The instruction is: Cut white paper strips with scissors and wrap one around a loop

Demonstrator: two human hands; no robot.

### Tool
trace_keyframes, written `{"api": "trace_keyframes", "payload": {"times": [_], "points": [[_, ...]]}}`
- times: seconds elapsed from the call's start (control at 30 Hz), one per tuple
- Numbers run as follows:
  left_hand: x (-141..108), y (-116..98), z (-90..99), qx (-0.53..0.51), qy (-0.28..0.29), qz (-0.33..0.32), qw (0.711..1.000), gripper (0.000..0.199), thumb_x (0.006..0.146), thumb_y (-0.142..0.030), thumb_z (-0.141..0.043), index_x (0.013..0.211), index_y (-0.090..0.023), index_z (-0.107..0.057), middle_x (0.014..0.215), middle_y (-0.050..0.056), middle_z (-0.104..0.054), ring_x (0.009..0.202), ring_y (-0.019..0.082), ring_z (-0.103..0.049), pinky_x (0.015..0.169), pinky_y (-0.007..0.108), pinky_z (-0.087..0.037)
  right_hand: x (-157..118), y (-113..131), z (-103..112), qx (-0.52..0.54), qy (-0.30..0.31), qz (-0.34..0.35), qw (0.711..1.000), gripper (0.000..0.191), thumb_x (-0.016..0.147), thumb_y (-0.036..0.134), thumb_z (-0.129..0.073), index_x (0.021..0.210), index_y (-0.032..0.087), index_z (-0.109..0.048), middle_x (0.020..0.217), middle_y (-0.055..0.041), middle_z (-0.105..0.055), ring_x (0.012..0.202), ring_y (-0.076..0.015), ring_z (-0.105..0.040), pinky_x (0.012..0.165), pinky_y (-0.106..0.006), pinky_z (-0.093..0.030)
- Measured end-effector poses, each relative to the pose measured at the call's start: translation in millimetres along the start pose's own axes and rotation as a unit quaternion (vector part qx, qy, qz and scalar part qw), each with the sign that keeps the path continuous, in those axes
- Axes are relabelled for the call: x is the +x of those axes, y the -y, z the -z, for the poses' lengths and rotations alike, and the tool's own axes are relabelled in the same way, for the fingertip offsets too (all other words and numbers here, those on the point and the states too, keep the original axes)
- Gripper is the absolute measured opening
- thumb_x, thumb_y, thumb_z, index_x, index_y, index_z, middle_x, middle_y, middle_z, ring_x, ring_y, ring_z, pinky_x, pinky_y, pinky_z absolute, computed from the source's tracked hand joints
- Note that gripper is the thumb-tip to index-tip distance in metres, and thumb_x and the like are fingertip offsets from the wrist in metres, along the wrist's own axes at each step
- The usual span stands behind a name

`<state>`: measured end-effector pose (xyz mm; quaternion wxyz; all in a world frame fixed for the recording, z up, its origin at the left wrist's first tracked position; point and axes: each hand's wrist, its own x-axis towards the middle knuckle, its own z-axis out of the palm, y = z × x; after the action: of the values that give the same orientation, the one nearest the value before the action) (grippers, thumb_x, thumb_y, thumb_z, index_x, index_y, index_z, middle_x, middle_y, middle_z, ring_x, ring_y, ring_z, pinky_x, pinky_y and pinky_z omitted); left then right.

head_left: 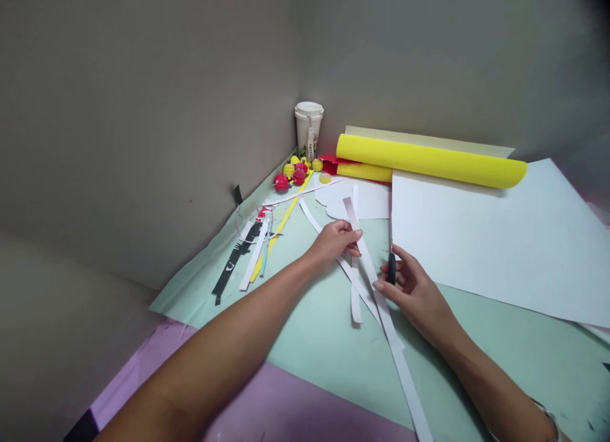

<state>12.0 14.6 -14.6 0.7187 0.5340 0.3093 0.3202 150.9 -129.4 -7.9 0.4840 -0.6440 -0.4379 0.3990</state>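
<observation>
My left hand (337,242) pinches a long white paper strip (369,268) near its upper end. The strip runs down toward the bottom edge of the view. My right hand (412,289) is closed around a dark-handled tool (392,268) whose thin blade points away; its thumb touches the side of the strip. Under the held strip, other white strips (356,302) lie crossed on the pale green sheet (309,328).
A yellow roll (429,160) rests on a large white sheet (495,239) at the right. A lidded cup (309,127) and small red and yellow balls (281,183) stand in the corner. Black scraps (231,270) and colored strips lie at the left.
</observation>
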Motion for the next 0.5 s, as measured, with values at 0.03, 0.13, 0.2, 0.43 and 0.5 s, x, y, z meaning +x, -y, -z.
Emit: {"api": "trace_keyframes", "payload": {"times": [0.03, 0.13, 0.2, 0.43, 0.5], "points": [[-1, -1, 0.0, -0.007, 0.010, 0.003, 1.000, 0.019, 0.081, -0.027, -0.067, 0.082, -0.011, -0.056, 0.068, 0.003, -0.062, 0.056, 0.009, -0.061, 0.058, 0.020, -0.052, 1, 0, -1, -0.002, 0.000, 0.001, 1.000, 0.080, 0.072, 0.037, -0.074, 0.141, 0.023, -0.036, 0.100, -0.0041, -0.059, 0.091, -0.0192, -0.062, 0.086, -0.036, -0.052], [-3, -5, 0.1, -0.036, 0.044, 0.023, 0.998, 0.016, 0.083, -0.025, -0.063, 0.086, -0.010, -0.060, 0.068, 0.004, -0.062, 0.057, 0.009, -0.060, 0.056, 0.018, -0.050, 2, -1, -1, -0.002, -0.009, 0.003, 1.000, 0.078, 0.072, 0.036, -0.074, 0.140, 0.022, -0.039, 0.098, -0.0046, -0.060, 0.089, -0.0194, -0.062, 0.087, -0.038, -0.052], [-5, -8, 0.2, -0.057, 0.059, 0.037, 0.996, 0.016, 0.085, -0.025, -0.059, 0.089, -0.009, -0.062, 0.070, 0.005, -0.064, 0.059, 0.009, -0.061, 0.054, 0.018, -0.048, 2, 0, 0, 0.001, -0.009, 0.000, 1.000, 0.077, 0.072, 0.035, -0.074, 0.140, 0.022, -0.040, 0.098, -0.0050, -0.061, 0.089, -0.0191, -0.061, 0.086, -0.038, -0.052], [-8, -13, 1.4, -0.082, 0.097, 0.060, 0.990, 0.021, 0.080, -0.022, -0.059, 0.092, -0.008, -0.067, 0.073, 0.007, -0.064, 0.064, 0.011, -0.061, 0.056, 0.020, -0.047, 3, -1, 1, 0.019, -0.005, -0.005, 1.000, 0.073, 0.073, 0.033, -0.072, 0.139, 0.022, -0.042, 0.097, -0.0048, -0.061, 0.085, -0.0190, -0.062, 0.080, -0.037, -0.054], [-8, -13, 1.8, -0.074, 0.114, 0.062, 0.989, 0.023, 0.077, -0.022, -0.062, 0.094, -0.008, -0.067, 0.073, 0.007, -0.064, 0.066, 0.012, -0.061, 0.058, 0.021, -0.047, 4, -2, 1, 0.023, -0.001, -0.007, 1.000, 0.073, 0.073, 0.033, -0.072, 0.138, 0.023, -0.042, 0.096, -0.0043, -0.061, 0.085, -0.0187, -0.062, 0.080, -0.037, -0.054]]}}
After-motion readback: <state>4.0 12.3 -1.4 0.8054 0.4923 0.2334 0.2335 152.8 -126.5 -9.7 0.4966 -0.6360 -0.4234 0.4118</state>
